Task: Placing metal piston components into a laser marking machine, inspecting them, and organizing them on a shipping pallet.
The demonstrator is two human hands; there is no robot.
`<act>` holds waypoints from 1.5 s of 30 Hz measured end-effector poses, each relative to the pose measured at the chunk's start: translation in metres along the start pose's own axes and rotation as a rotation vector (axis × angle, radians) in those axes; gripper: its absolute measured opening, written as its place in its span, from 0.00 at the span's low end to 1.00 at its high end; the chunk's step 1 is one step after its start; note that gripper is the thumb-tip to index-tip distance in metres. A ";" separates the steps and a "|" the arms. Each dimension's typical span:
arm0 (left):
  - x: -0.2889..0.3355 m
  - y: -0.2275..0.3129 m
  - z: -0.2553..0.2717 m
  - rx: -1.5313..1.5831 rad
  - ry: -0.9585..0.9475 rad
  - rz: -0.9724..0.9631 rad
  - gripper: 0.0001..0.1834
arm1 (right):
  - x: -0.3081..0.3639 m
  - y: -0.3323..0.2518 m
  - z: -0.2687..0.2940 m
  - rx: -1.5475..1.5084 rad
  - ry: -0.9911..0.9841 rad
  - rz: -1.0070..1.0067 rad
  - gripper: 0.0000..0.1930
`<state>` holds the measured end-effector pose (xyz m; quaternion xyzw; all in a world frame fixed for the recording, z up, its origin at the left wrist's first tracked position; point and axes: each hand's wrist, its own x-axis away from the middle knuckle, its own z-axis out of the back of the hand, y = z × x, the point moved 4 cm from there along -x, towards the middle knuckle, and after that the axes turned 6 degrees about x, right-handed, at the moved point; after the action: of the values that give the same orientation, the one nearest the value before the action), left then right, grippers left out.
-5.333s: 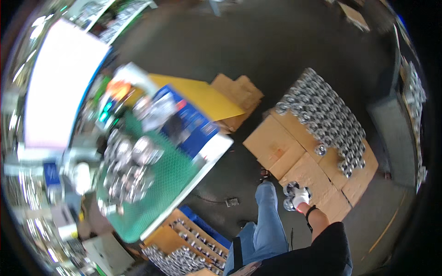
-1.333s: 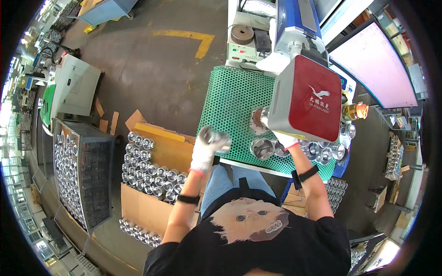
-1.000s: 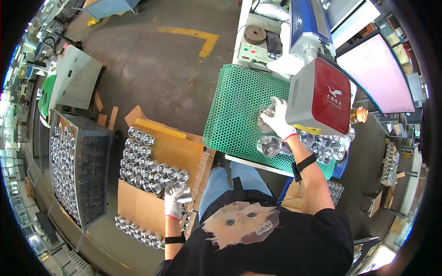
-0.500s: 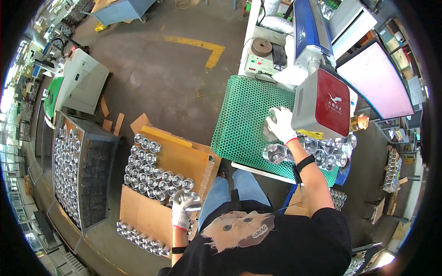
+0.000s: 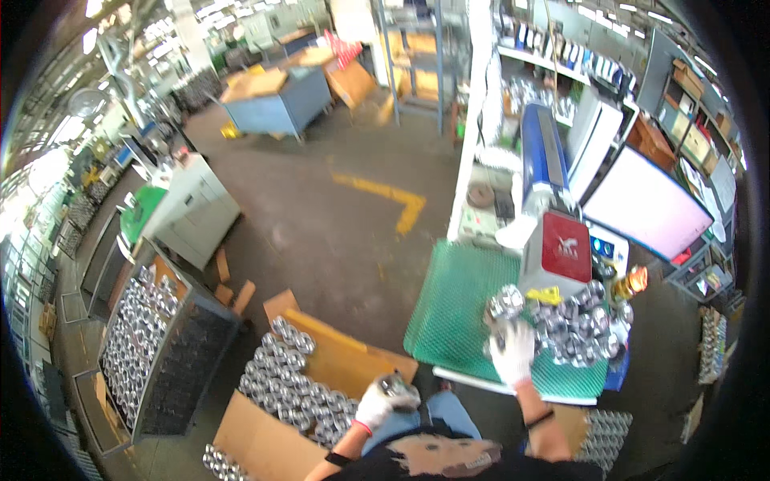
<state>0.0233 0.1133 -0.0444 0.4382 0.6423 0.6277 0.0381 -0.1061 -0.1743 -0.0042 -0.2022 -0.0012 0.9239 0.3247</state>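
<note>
We log one metal cup [image 5: 398,385] near the carton [image 5: 337,354], left hand [image 5: 381,405] curled around it, likely for a steady hold; right hand [image 5: 512,354] over the green mat [image 5: 449,309], grip we cannot tell; massed cups [image 5: 579,330] beside it, apparently grouped for easy reach.

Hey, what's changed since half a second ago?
Your right hand let go of the far cup beside the machine head and drew back toward you, over a nearer cup. Your left hand moved right, still holding a silver cup. The green mat stayed put.
</note>
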 end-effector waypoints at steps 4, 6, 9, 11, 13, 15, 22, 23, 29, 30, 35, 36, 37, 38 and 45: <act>-0.025 -0.048 -0.004 0.042 -0.199 0.092 0.38 | 0.118 -0.007 -0.015 -0.420 -0.141 -0.082 0.11; -0.035 -0.068 -0.002 -0.081 -0.136 0.088 0.40 | 0.139 -0.012 -0.011 -0.766 -0.478 -0.550 0.10; -0.005 0.020 -0.036 -0.417 -0.227 0.093 0.43 | 0.136 -0.018 -0.009 -0.877 -0.591 -0.607 0.13; -0.009 0.033 -0.043 -0.460 -0.253 -0.069 0.43 | 0.145 -0.028 -0.032 -1.372 -0.755 -0.952 0.18; -0.009 0.037 -0.051 -0.623 -0.256 -0.243 0.43 | 0.154 -0.022 -0.090 -1.445 -0.783 -0.678 0.19; 0.005 0.058 -0.061 -0.765 -0.238 -0.315 0.43 | 0.131 -0.066 -0.033 -1.908 -0.971 -0.946 0.22; 0.030 0.086 -0.097 -0.641 -0.407 -0.613 0.37 | 0.086 -0.100 0.052 -1.633 -0.607 -0.740 0.22; 0.021 0.059 -0.089 -0.243 -0.396 -0.398 0.32 | 0.081 -0.100 0.075 -1.298 -0.486 -0.247 0.21; -0.008 0.029 -0.087 0.443 -0.390 0.146 0.30 | 0.066 -0.090 0.068 -1.150 -0.456 -0.061 0.50; 0.007 0.036 -0.090 0.499 -0.259 0.188 0.30 | 0.055 -0.098 0.073 -1.378 -0.452 -0.028 0.49; -0.029 -0.012 -0.042 0.321 -0.226 0.057 0.27 | 0.056 -0.116 0.015 -2.020 -0.899 -1.189 0.24; -0.034 -0.017 -0.030 0.202 -0.234 -0.063 0.26 | 0.061 -0.119 0.011 -2.040 -0.953 -1.372 0.21; -0.042 -0.025 -0.020 0.468 -0.165 0.178 0.23 | 0.064 -0.116 0.002 -2.006 -0.995 -1.239 0.19; -0.040 -0.020 -0.004 -0.070 -0.154 -0.023 0.23 | 0.069 -0.113 -0.011 -1.966 -1.030 -1.107 0.18; -0.005 -0.077 0.089 -0.494 0.127 0.049 0.23 | -0.011 -0.116 -0.044 -0.471 -0.993 0.145 0.15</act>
<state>0.0401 0.1926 -0.1298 0.3908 0.4597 0.7926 0.0887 -0.0123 -0.0949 -0.0246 0.1907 -0.3469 0.9030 0.1669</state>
